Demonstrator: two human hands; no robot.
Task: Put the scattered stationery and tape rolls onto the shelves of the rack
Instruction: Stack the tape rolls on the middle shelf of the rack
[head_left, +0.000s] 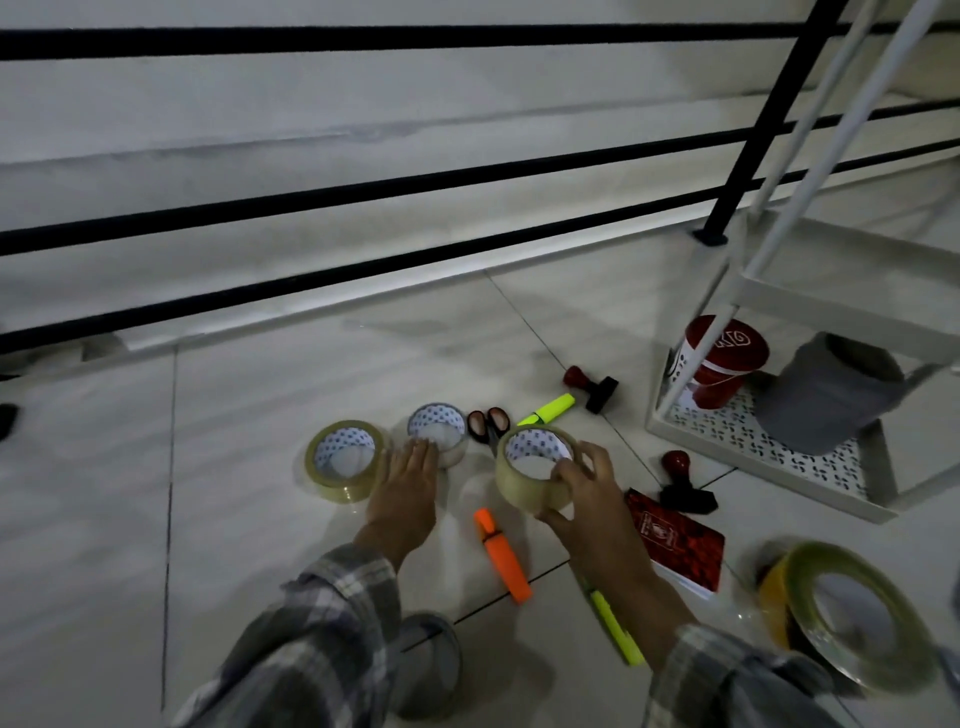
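Observation:
My right hand grips a clear tape roll, lifted slightly off the tiled floor. My left hand lies flat with straight fingers touching a second tape roll. A third tape roll sits just left of it. On the floor lie scissors, a yellow highlighter, an orange highlighter, another yellow highlighter, a red notebook, two rubber stamps and a large tape roll. The white rack stands at the right.
The rack's bottom shelf holds a red cup and a grey container. A black railing runs along the floor's far edge, with its post beside the rack. My knee is below my left arm.

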